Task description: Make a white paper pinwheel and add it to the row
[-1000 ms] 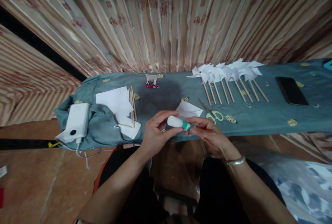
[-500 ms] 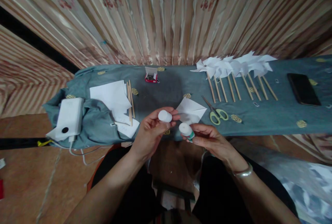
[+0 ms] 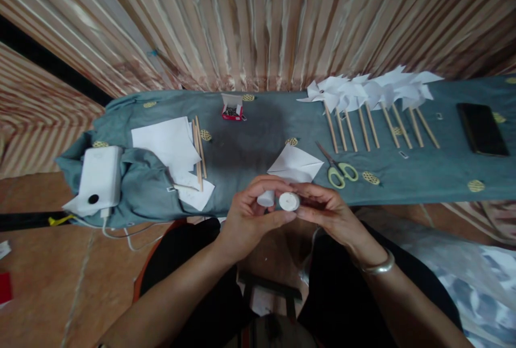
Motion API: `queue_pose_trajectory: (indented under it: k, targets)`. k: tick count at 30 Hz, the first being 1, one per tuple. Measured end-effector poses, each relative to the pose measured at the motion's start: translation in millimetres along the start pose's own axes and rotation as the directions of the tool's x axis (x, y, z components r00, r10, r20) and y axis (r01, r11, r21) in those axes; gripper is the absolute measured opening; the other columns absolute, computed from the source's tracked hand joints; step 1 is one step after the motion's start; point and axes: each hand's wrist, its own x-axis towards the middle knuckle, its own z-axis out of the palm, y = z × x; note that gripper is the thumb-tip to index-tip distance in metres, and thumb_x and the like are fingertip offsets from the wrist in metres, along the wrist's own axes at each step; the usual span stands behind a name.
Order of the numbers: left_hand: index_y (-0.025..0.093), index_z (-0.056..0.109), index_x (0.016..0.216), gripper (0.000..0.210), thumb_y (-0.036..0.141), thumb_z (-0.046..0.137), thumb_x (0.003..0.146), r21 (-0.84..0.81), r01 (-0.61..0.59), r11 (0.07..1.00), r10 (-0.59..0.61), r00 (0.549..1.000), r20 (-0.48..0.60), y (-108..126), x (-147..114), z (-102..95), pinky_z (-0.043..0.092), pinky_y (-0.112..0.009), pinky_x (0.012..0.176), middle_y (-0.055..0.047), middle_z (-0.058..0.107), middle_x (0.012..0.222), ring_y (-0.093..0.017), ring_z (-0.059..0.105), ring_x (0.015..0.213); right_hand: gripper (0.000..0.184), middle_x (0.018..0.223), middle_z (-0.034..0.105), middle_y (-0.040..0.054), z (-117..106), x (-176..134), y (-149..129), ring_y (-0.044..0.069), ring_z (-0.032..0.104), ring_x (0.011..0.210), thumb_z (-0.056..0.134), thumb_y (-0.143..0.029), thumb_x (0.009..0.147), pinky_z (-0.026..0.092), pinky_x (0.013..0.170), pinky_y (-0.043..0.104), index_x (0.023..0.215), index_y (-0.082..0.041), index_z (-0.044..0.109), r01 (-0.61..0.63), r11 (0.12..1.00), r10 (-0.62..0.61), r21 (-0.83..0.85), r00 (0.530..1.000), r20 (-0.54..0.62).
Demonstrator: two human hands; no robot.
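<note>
The table (image 3: 423,176) was long and covered with a grey-blue cloth (image 3: 258,144), and it ran across the whole view in front of a striped curtain (image 3: 258,20). On its far right part lay a row of white paper pinwheels (image 3: 374,93) on wooden sticks, with a dark phone (image 3: 481,129) further right. At the left end a white power bank (image 3: 98,179) rested on the bunched cloth, near white sheets (image 3: 165,141) and some loose sticks (image 3: 197,149). In the middle lay a folded paper (image 3: 296,162), just beside green-handled scissors (image 3: 341,168), and a small red box (image 3: 231,107) stood at the far edge.

Both hands were over the near edge of the table, above the lap. The left hand (image 3: 250,219) was closed around a white cap (image 3: 266,197). The right hand (image 3: 326,211) gripped a glue stick (image 3: 289,201) with the fingertips, and its open round end pointed toward the camera. Cap and stick were almost touching.

Several things could go wrong, in my judgement. The stick was open and held over the dark trousers, not over the table, so a slip of the fingertips could drop it on the lap or the floor and smear glue. The fingers were very near to the open end, so they could become sticky and afterwards mark or tear the folded paper. The small cap could also fall and roll away. If the glue touched the cloth, the paper could stick to it.
</note>
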Motion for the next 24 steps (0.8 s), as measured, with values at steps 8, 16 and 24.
queue_pose_trajectory:
  k: [8,16,24]
  targets:
    - [0.024,0.075,0.093,0.021,0.021,0.079,0.072,0.246,-0.119,0.962,0.103,0.992,0.079,2,-4,-0.7,0.049,-0.028,0.078,-0.005,0.064,0.098,-0.017,0.06,0.091,0.038,0.115,0.072,0.0011,4,0,-3,0.018,0.067,0.105,0.082,-0.024,0.069,0.054,0.093,0.034,0.105,-0.032,0.072,0.017,0.998,-0.02,0.063,0.998,0.053]
    - [0.025,0.075,0.096,0.021,0.022,0.077,0.075,0.339,-0.194,0.92,0.167,0.98,0.109,1,-4,-1.5,0.051,-0.033,0.086,-0.006,0.066,0.099,-0.018,0.062,0.095,0.037,0.119,0.07,0.0001,6,-4,-10,0.017,0.068,0.101,0.078,-0.025,0.074,0.053,0.093,0.033,0.11,-0.033,0.07,-0.007,0.998,0.003,0.056,0.997,0.08]
    - [0.024,0.074,0.1,0.022,0.019,0.074,0.078,0.482,-0.317,0.817,0.266,0.948,0.172,-2,-5,-0.3,0.053,-0.029,0.083,-0.005,0.068,0.097,-0.016,0.064,0.091,0.034,0.133,0.062,-0.0002,10,-16,-22,0.021,0.052,0.129,0.067,-0.033,0.084,0.039,0.111,0.039,0.118,-0.032,0.067,0.012,1.0,-0.012,0.0,0.999,0.033]
